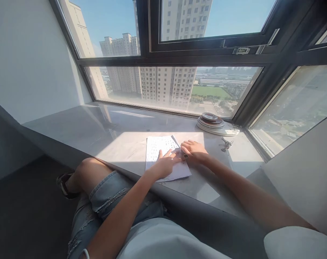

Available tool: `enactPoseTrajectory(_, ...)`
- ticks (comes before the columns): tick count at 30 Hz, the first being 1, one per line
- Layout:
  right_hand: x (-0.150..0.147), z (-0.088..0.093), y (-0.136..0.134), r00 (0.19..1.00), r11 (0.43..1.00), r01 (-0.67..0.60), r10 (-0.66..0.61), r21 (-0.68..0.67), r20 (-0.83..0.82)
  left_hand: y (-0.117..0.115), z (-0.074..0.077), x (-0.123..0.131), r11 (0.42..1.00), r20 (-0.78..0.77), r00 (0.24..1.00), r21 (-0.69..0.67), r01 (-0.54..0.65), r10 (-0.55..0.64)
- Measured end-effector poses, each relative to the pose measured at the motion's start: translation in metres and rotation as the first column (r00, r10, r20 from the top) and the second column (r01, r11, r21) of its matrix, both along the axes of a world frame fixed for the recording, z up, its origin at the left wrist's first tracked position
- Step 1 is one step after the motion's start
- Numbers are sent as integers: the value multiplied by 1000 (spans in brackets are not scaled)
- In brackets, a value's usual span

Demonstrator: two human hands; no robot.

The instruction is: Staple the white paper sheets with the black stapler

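Observation:
White sheets of paper (pixel 152 148) with rows of dark marks lie on the marble-look sill, close to its front edge. My left hand (pixel 165 164) rests on them with its fingers spread, pressing them down. At the right edge of the paper, my right hand (pixel 194 150) has its fingers curled over the margin, where a strip looks folded or lifted. The fingertips of both hands nearly meet there. Something small and dark shows under the right fingers, too small to make out.
A stack of round plates or lids (pixel 210 122) stands by the window at the right back. A bunch of keys (pixel 226 144) lies in front of it. The window frame (pixel 174 59) and side walls bound the sill (pixel 125 144). My bent knee (pixel 92 165) is at its front edge.

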State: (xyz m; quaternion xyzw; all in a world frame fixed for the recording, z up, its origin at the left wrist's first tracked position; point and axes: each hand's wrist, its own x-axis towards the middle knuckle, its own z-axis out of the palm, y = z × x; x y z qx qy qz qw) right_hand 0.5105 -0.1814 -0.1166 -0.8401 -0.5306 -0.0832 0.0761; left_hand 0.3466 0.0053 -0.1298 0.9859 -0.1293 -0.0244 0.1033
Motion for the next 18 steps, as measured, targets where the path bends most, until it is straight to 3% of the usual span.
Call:
enactPoseTrajectory(3, 29, 6, -27, 963, 983, -158, 175, 97, -206, 4, -2, 1, 999, 56, 998, -16, 34, -33)
enactPoseTrajectory(6, 50, 2, -49, 939, 976, -136, 182, 172, -292, 7, -5, 4, 998, 82, 996, -56, 43, -38)
enactPoseTrajectory(8, 58, -5, -55, 940, 974, -81, 145, 212, -308, 9, -7, 7, 996, 85, 996, -75, 48, -42)
enactPoseTrajectory(11, 61, -13, -52, 970, 950, 129, -62, 283, -236, 7, -9, 8, 994, 94, 994, -91, 57, -48)
enactPoseTrajectory(14, 51, -14, -39, 942, 852, 321, -240, 414, -237, 2, -5, 7, 995, 141, 989, -84, 56, -44)
enactPoseTrajectory(18, 16, -8, -13, 930, 757, 330, -159, 564, -330, 5, 7, 4, 980, 304, 947, -197, -39, 99)
